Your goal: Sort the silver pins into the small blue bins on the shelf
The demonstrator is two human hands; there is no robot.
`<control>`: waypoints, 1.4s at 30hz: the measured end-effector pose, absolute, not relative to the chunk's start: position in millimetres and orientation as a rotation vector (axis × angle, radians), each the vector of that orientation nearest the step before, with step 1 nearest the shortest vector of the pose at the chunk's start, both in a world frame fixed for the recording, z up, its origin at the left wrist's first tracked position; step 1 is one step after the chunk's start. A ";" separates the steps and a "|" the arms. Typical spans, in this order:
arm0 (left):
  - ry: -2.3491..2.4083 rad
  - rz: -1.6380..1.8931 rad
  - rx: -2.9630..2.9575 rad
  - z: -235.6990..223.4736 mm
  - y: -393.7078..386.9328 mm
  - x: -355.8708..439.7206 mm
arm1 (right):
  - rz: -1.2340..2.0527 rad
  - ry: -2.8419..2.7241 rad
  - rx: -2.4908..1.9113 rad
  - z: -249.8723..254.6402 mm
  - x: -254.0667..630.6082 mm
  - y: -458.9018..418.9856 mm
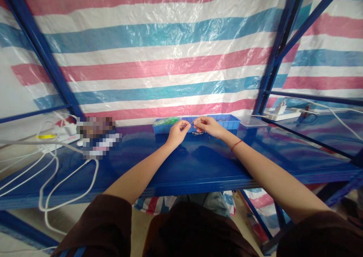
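A small, thin piece is held between the fingertips of a person's two bare hands, just above a glossy blue bench, near its back edge. It is too slight to identify. The left hand pinches it from one side with thumb and forefinger; the right hand, its wrist circled by a red cord, pinches from the other. Gripping it from both sides probably keeps so fine a thing steady.

Just below the right hand, a few slim metallic items lie on the bench, seemingly put there to be within easy reach. Behind the hands are blue bins. The left bin holds a clear bag of green material, the bag likely keeping it together; the right bin has small contents I cannot make out. Beside that bin lies a flat, clear plastic tray or lid.

Farther out, a white power strip sits at right, and white cables loop over the bench's left end, near a pixelated patch. A striped plastic sheet hangs behind everything.
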State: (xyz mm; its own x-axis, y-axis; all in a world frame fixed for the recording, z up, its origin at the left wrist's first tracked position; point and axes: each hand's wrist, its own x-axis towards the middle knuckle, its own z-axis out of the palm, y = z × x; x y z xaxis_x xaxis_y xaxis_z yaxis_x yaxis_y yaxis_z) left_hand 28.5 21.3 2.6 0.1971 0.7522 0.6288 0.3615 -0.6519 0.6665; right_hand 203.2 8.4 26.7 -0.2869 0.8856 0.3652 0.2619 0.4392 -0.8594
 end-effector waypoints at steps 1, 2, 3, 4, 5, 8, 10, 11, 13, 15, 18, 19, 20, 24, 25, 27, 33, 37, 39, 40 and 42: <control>1.039 1.440 2.104 2.0 22.2 28.4 | 0.839 -1.781 -0.973 27.6 202.0 7.5; 1.036 1.436 2.102 1.4 23.1 28.4 | 0.813 -1.772 -0.958 28.5 201.0 6.5; 1.030 1.428 2.102 0.6 24.0 28.5 | 0.787 -1.760 -0.942 29.3 200.2 5.5; 1.021 1.418 2.106 -0.1 24.7 28.7 | 0.765 -1.749 -0.924 30.1 199.6 4.5; 1.008 1.408 2.113 -0.8 25.3 28.9 | 0.746 -1.740 -0.905 30.7 199.1 3.5; 0.961 1.353 2.163 -3.2 26.2 30.0 | 0.710 -1.761 -0.878 31.9 197.6 0.2; 0.949 1.284 2.219 -5.5 26.5 31.1 | 0.708 -1.811 -0.888 32.3 196.2 -1.2; 0.953 1.248 2.244 -7.1 26.6 31.6 | 0.700 -1.826 -0.901 32.5 195.9 -1.2; 0.986 1.182 2.279 -10.6 26.8 32.2 | 0.637 -1.807 -0.952 33.2 197.8 0.6; 1.026 1.125 2.292 -13.8 27.0 32.2 | 0.466 -1.736 -1.033 34.1 205.6 5.0; 1.033 1.047 2.319 -15.4 26.6 31.0 | 0.082 -1.647 -1.224 34.7 229.7 13.4; 1.025 1.026 2.334 -15.0 26.1 30.5 | -0.024 -1.648 -1.326 34.2 239.4 15.9; 1.022 1.004 2.350 -14.3 25.5 30.0 | -0.113 -1.679 -1.438 33.3 248.5 17.9; 1.032 0.928 2.417 -11.0 22.6 28.8 | -0.274 -1.690 -1.683 29.2 264.8 20.1; 1.032 0.922 2.431 -10.7 22.2 28.7 | -0.287 -1.715 -1.681 28.6 261.8 19.6; 1.027 0.928 2.446 -10.6 22.0 28.5 | -0.280 -1.883 -1.622 27.6 248.4 17.9; 1.037 0.975 2.475 -11.9 25.3 28.6 | -0.240 -2.474 -1.329 13.8 198.3 14.3; 1.042 0.986 2.466 -11.8 26.2 28.4 | -0.318 -2.530 -1.405 3.1 191.5 17.2; 1.051 0.984 2.466 -11.4 25.2 28.2 | -0.313 -2.546 -1.426 1.8 193.7 19.8; 1.054 0.981 2.467 -11.3 24.7 28.2 | -0.298 -2.554 -1.432 2.0 195.0 21.0; 1.057 0.981 2.467 -11.2 23.9 28.1 | -0.265 -2.571 -1.440 3.4 197.1 22.7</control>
State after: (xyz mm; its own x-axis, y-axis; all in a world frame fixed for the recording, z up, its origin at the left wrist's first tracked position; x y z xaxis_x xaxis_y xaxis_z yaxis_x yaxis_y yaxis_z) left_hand 28.1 23.9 -11.2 0.5010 0.7222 0.4770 0.5298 -0.6917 0.4908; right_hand 197.1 22.7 3.4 -0.5137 0.8224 0.2444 0.8550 0.5144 0.0662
